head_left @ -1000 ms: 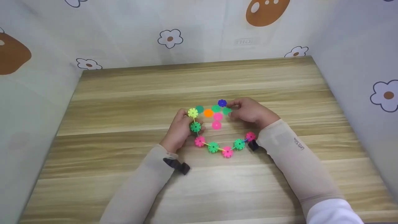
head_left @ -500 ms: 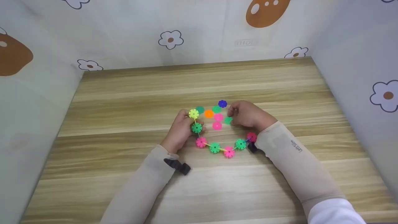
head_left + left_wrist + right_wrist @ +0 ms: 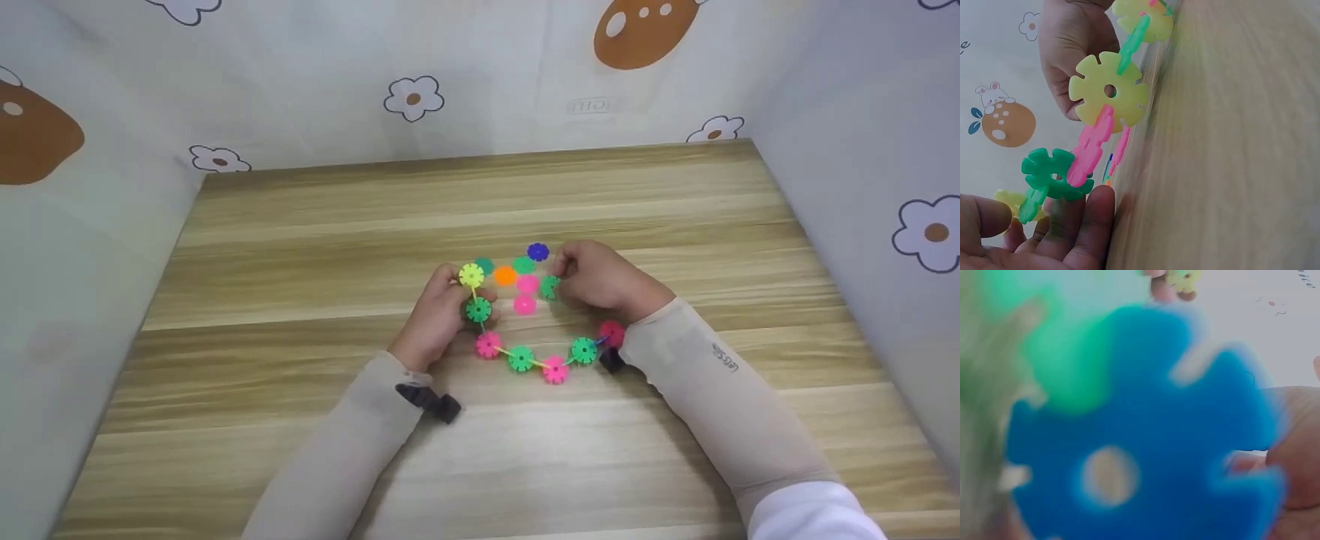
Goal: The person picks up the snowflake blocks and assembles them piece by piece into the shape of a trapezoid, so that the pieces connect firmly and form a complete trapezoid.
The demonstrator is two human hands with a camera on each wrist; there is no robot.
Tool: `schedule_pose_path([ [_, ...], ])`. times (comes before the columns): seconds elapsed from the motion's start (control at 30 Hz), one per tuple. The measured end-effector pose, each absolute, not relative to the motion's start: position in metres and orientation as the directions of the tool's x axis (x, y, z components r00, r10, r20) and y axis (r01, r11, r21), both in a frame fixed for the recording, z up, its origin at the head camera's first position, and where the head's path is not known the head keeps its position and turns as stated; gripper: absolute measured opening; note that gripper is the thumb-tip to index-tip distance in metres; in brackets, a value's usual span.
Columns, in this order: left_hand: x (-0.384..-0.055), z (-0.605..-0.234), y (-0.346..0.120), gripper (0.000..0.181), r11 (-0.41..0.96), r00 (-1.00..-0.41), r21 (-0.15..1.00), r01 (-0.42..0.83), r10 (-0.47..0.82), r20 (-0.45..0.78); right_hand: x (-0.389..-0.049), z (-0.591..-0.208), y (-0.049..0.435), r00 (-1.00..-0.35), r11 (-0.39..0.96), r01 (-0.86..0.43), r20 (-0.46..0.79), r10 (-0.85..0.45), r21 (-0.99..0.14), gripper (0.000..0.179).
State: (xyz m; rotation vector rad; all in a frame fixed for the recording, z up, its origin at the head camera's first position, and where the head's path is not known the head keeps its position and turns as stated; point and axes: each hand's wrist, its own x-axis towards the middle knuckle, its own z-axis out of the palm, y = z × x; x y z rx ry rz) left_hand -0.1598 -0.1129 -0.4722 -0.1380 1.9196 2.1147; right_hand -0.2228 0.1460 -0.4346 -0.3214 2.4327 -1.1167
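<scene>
A chain of slotted plastic snowflake discs (image 3: 520, 359) curves between the two arms in the head view, with pink, green and yellow pieces set edge to edge. My left hand (image 3: 442, 311) holds its left end near a yellow disc (image 3: 472, 274). In the left wrist view, fingers and thumb are curled about a green disc (image 3: 1053, 169). My right hand (image 3: 604, 277) pinches a single green disc (image 3: 550, 287) at its fingertips. Close to the right wrist camera, a blurred blue disc (image 3: 1185, 427) of the chain hides most of that hand.
Loose discs lie on the wooden table (image 3: 337, 225) between the hands: an orange one (image 3: 505, 276), a blue one (image 3: 538, 251), a green one (image 3: 524, 265) and two pink ones (image 3: 525, 305). The chain's right end touches or nearly touches the right wrist's black strap mount (image 3: 612, 360).
The right hand has drawn a green disc toward the person and now holds it tilted up. My left hand and the chain have barely moved.
</scene>
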Motion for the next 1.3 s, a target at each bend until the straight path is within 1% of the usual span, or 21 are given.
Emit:
schedule_pose_path([
  [0.17,-0.158,-0.471,-0.112,0.012,-0.088,-0.963,0.967,-0.237,0.154,-0.222,-0.214,-0.421,0.143,-0.899,0.499,-0.017,-0.205,-0.387,-0.866,0.027],
  [0.33,-0.156,-0.469,-0.111,0.014,-0.111,-0.977,0.981,-0.156,0.164,-0.137,-0.206,-0.414,0.136,-0.889,0.389,-0.066,-0.123,-0.440,-0.919,0.031],
  [0.43,-0.155,-0.467,-0.109,0.013,-0.101,-0.981,0.989,-0.111,0.169,-0.092,-0.199,-0.414,0.129,-0.879,0.328,-0.029,-0.132,-0.458,-0.944,0.030],
  [0.53,-0.153,-0.465,-0.108,0.010,-0.084,-0.984,0.994,-0.073,0.170,-0.058,-0.193,-0.416,0.121,-0.876,0.246,0.025,-0.140,-0.462,-0.969,0.032],
  [0.6,-0.151,-0.464,-0.107,0.010,-0.078,-0.984,0.996,-0.052,0.171,-0.038,-0.190,-0.419,0.116,-0.877,0.210,0.039,-0.134,-0.462,-0.977,0.034],
  [0.73,-0.149,-0.463,-0.105,0.009,-0.047,-0.986,0.999,-0.012,0.169,-0.004,-0.187,-0.424,0.109,-0.869,0.170,0.035,-0.114,-0.481,-0.985,0.038],
  [0.93,-0.148,-0.461,-0.105,0.008,-0.028,-0.989,0.999,0.025,0.147,0.029,-0.185,-0.423,0.104,-0.853,0.145,0.096,-0.157,-0.498,-0.985,0.044],
  [1.07,-0.149,-0.462,-0.105,0.007,-0.031,-0.988,0.999,0.018,0.153,0.022,-0.185,-0.425,0.104,-0.845,0.151,0.121,-0.181,-0.503,-0.981,0.043],
  [1.3,-0.148,-0.460,-0.104,0.011,-0.074,-0.987,0.997,-0.029,0.158,-0.017,-0.187,-0.428,0.105,-0.834,0.152,0.112,-0.176,-0.523,-0.982,0.036],
])
